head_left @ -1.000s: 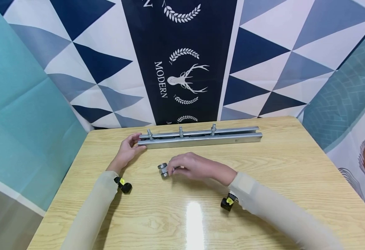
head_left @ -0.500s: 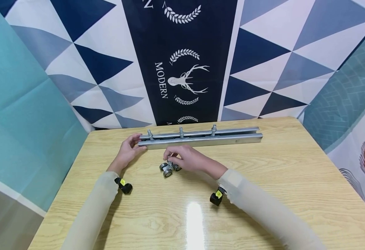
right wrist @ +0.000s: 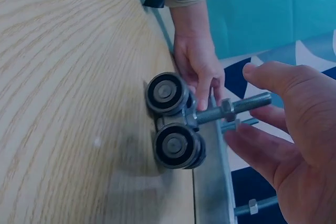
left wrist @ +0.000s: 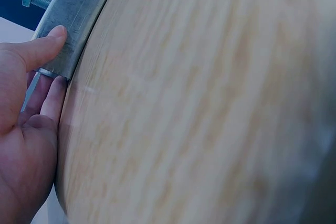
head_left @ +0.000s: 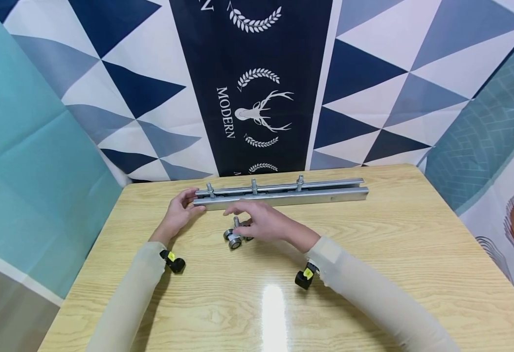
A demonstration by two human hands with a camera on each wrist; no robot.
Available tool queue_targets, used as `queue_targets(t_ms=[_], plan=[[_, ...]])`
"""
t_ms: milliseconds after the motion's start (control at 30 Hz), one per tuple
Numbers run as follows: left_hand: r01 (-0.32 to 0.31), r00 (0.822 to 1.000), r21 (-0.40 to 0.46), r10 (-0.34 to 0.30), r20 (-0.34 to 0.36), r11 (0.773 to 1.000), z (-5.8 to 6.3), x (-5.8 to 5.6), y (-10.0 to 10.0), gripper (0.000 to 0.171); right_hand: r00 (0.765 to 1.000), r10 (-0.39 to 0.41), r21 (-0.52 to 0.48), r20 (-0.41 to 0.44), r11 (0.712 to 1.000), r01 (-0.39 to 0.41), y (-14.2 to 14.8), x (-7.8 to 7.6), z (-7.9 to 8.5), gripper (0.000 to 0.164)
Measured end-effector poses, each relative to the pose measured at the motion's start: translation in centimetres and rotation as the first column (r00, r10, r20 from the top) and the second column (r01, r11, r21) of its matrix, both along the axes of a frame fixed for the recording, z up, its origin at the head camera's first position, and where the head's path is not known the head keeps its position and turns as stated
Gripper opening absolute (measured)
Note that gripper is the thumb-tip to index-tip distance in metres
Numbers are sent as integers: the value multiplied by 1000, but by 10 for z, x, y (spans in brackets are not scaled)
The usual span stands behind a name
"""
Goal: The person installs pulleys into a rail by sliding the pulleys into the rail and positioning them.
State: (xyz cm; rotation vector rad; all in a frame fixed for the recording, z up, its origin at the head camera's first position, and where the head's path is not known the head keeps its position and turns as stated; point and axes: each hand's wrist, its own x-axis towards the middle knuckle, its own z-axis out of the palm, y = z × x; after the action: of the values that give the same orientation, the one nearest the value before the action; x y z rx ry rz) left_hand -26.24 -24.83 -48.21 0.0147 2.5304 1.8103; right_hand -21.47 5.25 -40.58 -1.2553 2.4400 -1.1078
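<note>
A metal C-shaped rail (head_left: pixel 283 198) lies along the back of the table with three threaded bolts standing up from its slot. My left hand (head_left: pixel 181 207) holds the rail's left end, its thumb (left wrist: pixel 56 36) on the front face and the fingers around the end. In front of the rail, a four-wheeled roller trolley (right wrist: pixel 176 121) stands on its wheels with its threaded bolt (right wrist: pixel 239 106) pointing up and a nut on it. My right hand (head_left: pixel 263 220) is around that bolt with thumb and fingers spread apart, a gap showing between them and the bolt.
The wooden table (head_left: pixel 221 303) reaches back to a patterned cloth backdrop (head_left: pixel 257 98). Teal cloth (head_left: pixel 41 137) hangs on the left. Each wrist carries a small black camera (head_left: pixel 304 278).
My right hand has set the trolley upright on its wheels, then let go of its bolt and spread its fingers. The left hand stays at the rail's end.
</note>
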Motion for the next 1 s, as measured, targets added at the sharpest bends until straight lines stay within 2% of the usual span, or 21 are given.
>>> queue_targets(t_ms=[133, 367, 633, 800, 1000], plan=[[-7, 1000, 0, 7, 9, 1000, 0, 0, 0, 70, 999, -31, -41, 11, 999, 31, -1, 1, 3, 43], [-9, 1000, -6, 9, -9, 1000, -3, -2, -3, 70, 996, -86, -18, 11, 996, 86, -5, 2, 3, 39], [-7, 1000, 4, 7, -29, 1000, -1, 0, -2, 68, 997, -70, 14, -43, 997, 71, -12, 1, 0, 33], [-5, 1000, 16, 6, -27, 1000, -2, -1, -1, 68, 997, -60, 29, -47, 998, 61, -14, 2, -1, 26], [-7, 1000, 5, 7, -19, 1000, -2, -1, -1, 68, 994, -89, 37, -58, 995, 91, -14, 1, -3, 15]])
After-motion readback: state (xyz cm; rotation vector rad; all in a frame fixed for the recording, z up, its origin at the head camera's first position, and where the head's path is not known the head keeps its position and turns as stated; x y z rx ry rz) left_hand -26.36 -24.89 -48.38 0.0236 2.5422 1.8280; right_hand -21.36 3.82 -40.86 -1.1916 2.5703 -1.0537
